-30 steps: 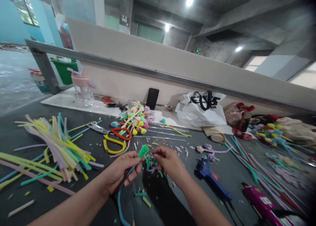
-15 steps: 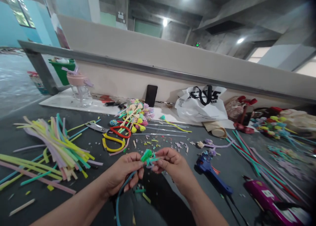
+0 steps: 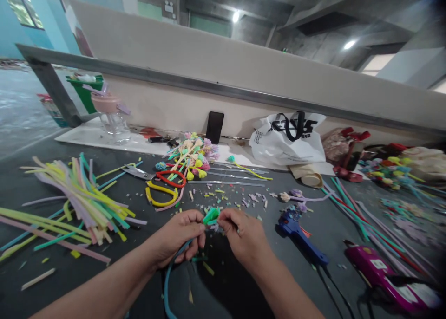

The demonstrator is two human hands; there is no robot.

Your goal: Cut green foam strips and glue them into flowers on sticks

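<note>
My left hand (image 3: 179,237) is closed around a blue pipe-cleaner stem (image 3: 170,277) that curves down toward me. A green folded tip (image 3: 211,215) sticks up at the stem's top. My right hand (image 3: 242,233) pinches small strands right beside that green tip, with its fingers pressed together. Both hands meet low over the dark table (image 3: 226,282), near its front middle.
A heap of coloured pipe cleaners (image 3: 75,200) lies at the left. Yellow- and red-handled scissors (image 3: 162,189) and finished flower stems (image 3: 191,159) lie behind my hands. A blue glue gun (image 3: 299,237) and a magenta one (image 3: 381,275) lie at the right. A white bag (image 3: 289,140) and a phone (image 3: 214,127) stand at the back.
My right hand came in from the scraps on the table to the green tip and now pinches beside it. The left hand kept its hold on the stem.
</note>
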